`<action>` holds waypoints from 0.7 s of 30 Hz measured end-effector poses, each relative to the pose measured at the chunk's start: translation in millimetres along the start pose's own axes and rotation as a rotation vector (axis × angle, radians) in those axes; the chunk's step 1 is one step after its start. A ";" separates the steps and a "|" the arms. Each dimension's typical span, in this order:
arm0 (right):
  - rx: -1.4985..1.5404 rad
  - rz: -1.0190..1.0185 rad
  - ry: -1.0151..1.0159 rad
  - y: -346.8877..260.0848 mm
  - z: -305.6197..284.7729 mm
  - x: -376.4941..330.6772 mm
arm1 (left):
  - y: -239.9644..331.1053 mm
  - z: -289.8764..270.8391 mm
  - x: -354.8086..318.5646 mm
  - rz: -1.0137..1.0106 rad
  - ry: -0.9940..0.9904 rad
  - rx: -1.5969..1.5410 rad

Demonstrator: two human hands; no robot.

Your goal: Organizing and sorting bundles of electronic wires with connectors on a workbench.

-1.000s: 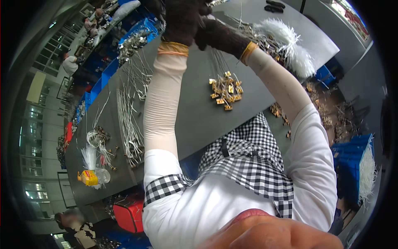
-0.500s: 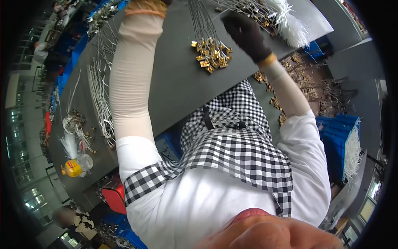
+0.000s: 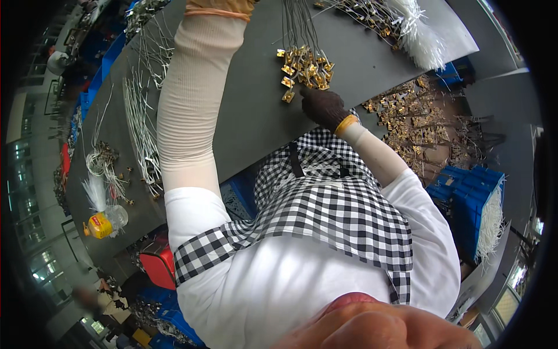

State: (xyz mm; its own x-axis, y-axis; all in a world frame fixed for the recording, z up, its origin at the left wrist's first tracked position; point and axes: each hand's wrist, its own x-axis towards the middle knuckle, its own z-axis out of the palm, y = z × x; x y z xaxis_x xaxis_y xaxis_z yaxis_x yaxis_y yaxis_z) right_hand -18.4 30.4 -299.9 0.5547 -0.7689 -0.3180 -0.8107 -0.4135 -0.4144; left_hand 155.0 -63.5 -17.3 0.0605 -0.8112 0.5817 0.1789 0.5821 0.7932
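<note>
A bundle of thin grey wires ends in a cluster of small brass-coloured metal terminals on the dark table. My right hand, in a dark glove with a yellow cuff, is at the cluster's lower right edge. Its fingers curl in and touch the lowest terminals; what lies between them, if anything, is hidden. My left hand, gloved with an orange cuff, is cut off by the top edge. Its fingers are out of the picture, left of where the wires run up.
White wires lie along the table's left side, near a clear bottle with a yellow label. More terminals and a white fibre bundle sit far right. Loose terminals fill a lower surface beside blue crates.
My right hand has come down and left, from beside the wires to the lower end of the terminal cluster. My left arm has shifted slightly right, as the whole view has moved a little.
</note>
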 end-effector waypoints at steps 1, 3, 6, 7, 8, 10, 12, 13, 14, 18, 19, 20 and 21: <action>0.040 0.030 0.051 -4.2 0.4 1.1 | -0.3 -1.6 -2.0 0.005 0.031 -0.011; 0.088 -0.013 0.060 -12.9 4.8 7.0 | 5.4 -0.9 -5.4 -0.008 0.047 0.023; 0.060 -0.151 0.199 -7.2 30.4 31.9 | 7.9 3.1 -6.0 -0.042 0.029 0.051; -0.018 -0.234 0.333 5.3 46.5 47.6 | 6.8 5.9 -3.7 -0.067 -0.011 0.034; -0.144 -0.305 0.300 4.3 45.9 52.2 | 5.5 5.6 -6.7 -0.004 -0.073 -0.108; -0.227 -0.264 0.139 6.4 42.2 58.8 | 5.0 4.1 -8.5 -0.023 0.009 -0.035; -0.296 -0.229 0.070 -2.2 33.9 51.9 | 3.5 -1.9 -9.9 -0.023 0.063 0.047; -0.298 -0.233 0.070 -3.7 32.2 46.5 | 1.0 -4.2 -9.1 -0.021 0.066 0.050; -0.199 -0.207 0.070 -4.5 26.8 41.6 | 0.2 -4.5 -7.2 -0.069 0.060 0.015; 0.222 0.035 0.303 -9.4 26.2 29.4 | 0.0 -4.4 -5.0 -0.096 0.045 0.060; 0.223 0.043 0.307 -12.8 25.6 31.5 | 0.9 -5.4 -5.8 -0.098 0.038 0.055; 0.316 0.080 0.305 -20.9 21.3 36.6 | 2.3 -8.5 -7.1 -0.078 0.013 0.053; 0.409 0.119 0.308 -23.7 15.6 43.4 | 2.9 -8.9 -6.1 -0.055 -0.017 0.049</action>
State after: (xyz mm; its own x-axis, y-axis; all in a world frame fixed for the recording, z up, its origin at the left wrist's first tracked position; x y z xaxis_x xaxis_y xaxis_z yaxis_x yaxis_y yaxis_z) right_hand 27.9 14.5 -317.1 0.3327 -0.9322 -0.1429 -0.6911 -0.1379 -0.7095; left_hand 164.0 -57.4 -20.2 0.0355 -0.8414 0.5393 0.1332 0.5388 0.8319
